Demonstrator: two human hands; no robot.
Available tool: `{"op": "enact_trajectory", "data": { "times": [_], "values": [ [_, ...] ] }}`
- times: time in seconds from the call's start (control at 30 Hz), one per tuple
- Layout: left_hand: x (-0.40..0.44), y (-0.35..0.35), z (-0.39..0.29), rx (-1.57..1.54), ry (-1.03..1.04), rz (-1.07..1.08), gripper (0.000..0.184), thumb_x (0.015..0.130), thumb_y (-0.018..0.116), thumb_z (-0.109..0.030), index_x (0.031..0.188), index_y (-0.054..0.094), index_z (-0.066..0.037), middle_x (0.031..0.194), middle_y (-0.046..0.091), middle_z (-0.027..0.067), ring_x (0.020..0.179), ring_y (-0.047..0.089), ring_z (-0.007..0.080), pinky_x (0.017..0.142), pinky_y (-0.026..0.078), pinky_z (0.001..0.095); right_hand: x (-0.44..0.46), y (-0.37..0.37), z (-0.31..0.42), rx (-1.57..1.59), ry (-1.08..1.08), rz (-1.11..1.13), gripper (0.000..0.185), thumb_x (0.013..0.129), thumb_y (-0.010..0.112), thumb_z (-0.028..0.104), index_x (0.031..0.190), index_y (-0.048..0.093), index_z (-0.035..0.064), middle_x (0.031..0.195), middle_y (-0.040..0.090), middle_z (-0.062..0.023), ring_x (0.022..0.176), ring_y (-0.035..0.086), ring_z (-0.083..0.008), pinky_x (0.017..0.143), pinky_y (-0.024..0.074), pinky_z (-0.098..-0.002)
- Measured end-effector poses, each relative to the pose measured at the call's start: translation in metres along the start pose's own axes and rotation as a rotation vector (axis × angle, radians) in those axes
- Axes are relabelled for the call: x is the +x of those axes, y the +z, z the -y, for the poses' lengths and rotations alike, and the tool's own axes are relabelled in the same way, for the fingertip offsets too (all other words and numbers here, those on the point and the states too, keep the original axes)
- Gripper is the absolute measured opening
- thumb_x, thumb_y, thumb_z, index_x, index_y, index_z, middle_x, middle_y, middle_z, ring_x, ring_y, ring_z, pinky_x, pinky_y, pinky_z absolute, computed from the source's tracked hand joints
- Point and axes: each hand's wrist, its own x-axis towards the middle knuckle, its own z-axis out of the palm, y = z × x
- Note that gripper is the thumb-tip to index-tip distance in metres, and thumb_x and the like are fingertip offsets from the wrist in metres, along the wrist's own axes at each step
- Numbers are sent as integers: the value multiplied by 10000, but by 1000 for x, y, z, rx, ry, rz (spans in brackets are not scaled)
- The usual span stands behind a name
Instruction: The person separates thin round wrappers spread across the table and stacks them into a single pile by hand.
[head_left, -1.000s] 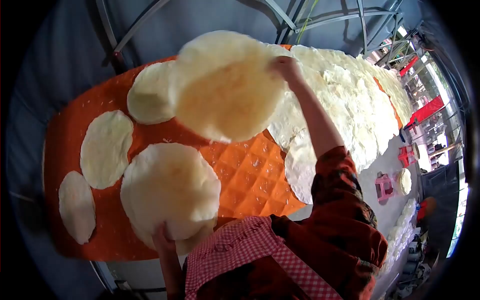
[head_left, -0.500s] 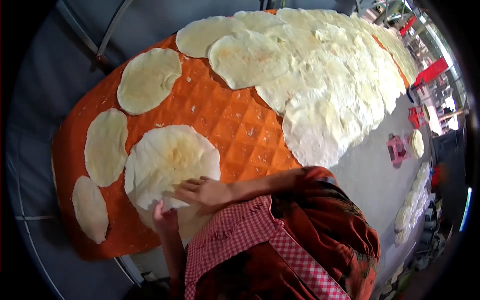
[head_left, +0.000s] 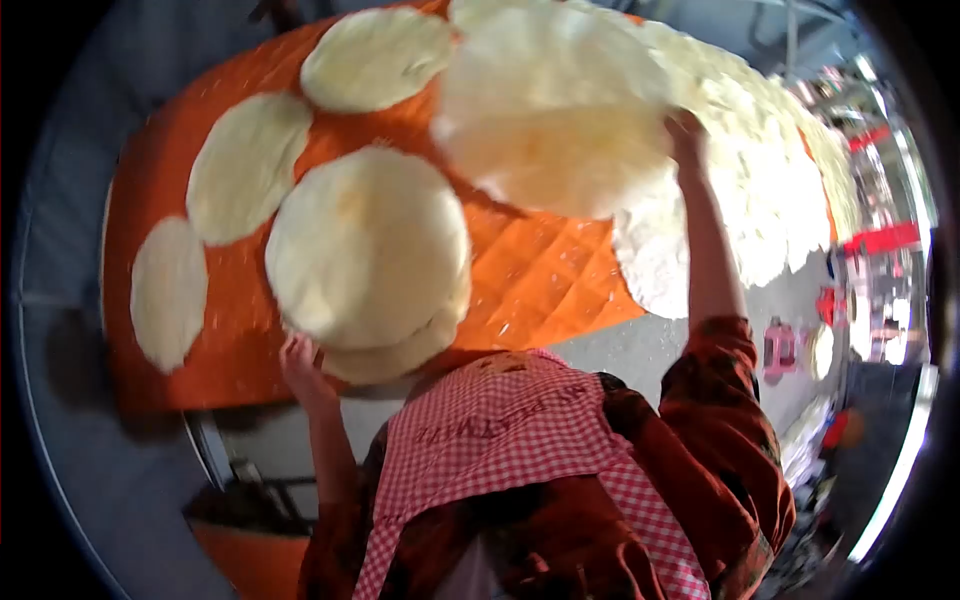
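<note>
A round, thin flatbread (head_left: 560, 120) hangs over the orange surface, blurred by motion. My right hand (head_left: 686, 135) is closed on its right edge, arm stretched out. Nearer my body lies a small stack of flatbreads (head_left: 370, 250), its lower layer showing past the top one at the front. At the stack's front left edge is my left hand (head_left: 302, 360), fingers a little apart and close to the rim. Single flatbreads lie along the left: one far back (head_left: 378, 60), one in the middle (head_left: 248, 165) and one near the left edge (head_left: 170, 295).
The orange quilted cover (head_left: 530, 270) carries a wide spread of overlapping flatbreads (head_left: 770, 190) on the right. Beyond its right edge is grey floor with a pink stool (head_left: 779, 350). A grey curtain-like wall (head_left: 70, 180) runs along the left.
My right hand has moved from the stack up and right, lifting a flatbread. My left hand has shifted slightly left and up in view. The whole view has also shifted.
</note>
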Motion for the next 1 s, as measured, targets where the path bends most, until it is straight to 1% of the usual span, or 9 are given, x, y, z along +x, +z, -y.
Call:
{"op": "enact_trajectory", "data": {
  "times": [0.1, 0.27, 0.37, 0.43, 0.53, 0.67, 0.73, 0.9, 1.0],
  "values": [
    [-1, -17, 26, -68, -98, -80, 292, 860, 586, -144, 1124, 484, -71, 1068, 525, 20, 958, 499, 128, 795, 440, 291, -65, 1, -56, -712, -291, -487, 535, 752, 729, 200, 1191, 486, 13, 1130, 550, -179, 1018, 529, -306, 885, 424, -374],
    [-2, -11, 28, -308, -219, 10, 412, 833, 616, -121, 1204, 448, -55, 1089, 516, 45, 932, 527, 132, 777, 457, 277, -230, 167, -13, -251, -300, 375, 437, 781, 694, 67, 1190, 539, 49, 1173, 579, -108, 1113, 531, -236, 918, 427, -334],
    [14, -6, 38, -213, -310, -27, 388, 848, 605, -154, 1198, 471, -51, 1030, 547, 46, 917, 542, 126, 752, 466, 275, -307, 251, 59, -93, -537, 905, 494, 778, 694, 249, 1204, 529, 61, 1254, 519, -153, 1161, 481, -326, 951, 412, -371],
    [23, -5, 27, -221, -354, 165, 340, 866, 588, -197, 1167, 501, -65, 976, 570, 36, 917, 548, 130, 749, 471, 283, -341, 299, 69, -192, -810, 901, 550, 782, 651, 312, 1253, 497, 72, 1304, 476, -145, 1223, 418, -321, 961, 397, -379],
    [37, -7, 22, -339, -421, 322, 277, 886, 562, -244, 1116, 537, -92, 905, 595, 25, 918, 560, 147, 748, 475, 313, -362, 353, 62, -479, -969, 604, 421, 774, 615, 326, 1125, 585, 95, 1151, 584, -157, 1063, 550, -318, 834, 473, -384],
    [36, 0, 19, -618, -499, 309, 306, 922, 483, -283, 1161, 506, -94, 1099, 574, 83, 985, 559, 215, 853, 467, 422, -320, 353, 76, -98, -606, 813, 172, 769, 593, 221, 742, 594, 51, 676, 598, -184, 619, 586, -375, 552, 475, -430],
    [26, 5, 13, -775, -498, 411, 400, 946, 436, -342, 1246, 443, -77, 1201, 529, 115, 1142, 511, 258, 952, 421, 515, -307, 339, 97, -40, -566, 834, 125, 782, 579, 147, 759, 583, 25, 710, 593, -199, 662, 587, -381, 579, 471, -424],
    [7, 27, 5, -1136, -490, 538, 523, 931, 419, -462, 1294, 430, -86, 1259, 502, 115, 1174, 483, 282, 946, 434, 495, -326, 302, 165, 28, -556, 952, 141, 847, 531, 98, 927, 625, 29, 674, 587, -171, 584, 577, -266, 563, 455, -370],
    [35, 44, 47, -1156, -409, 516, 573, 921, 392, -517, 1295, 439, -84, 1279, 492, 113, 1170, 482, 280, 948, 443, 462, -332, 308, 171, 91, -618, 951, 123, 836, 539, 106, 891, 611, 23, 728, 573, -192, 633, 562, -332, 578, 455, -369]
  ]
}}
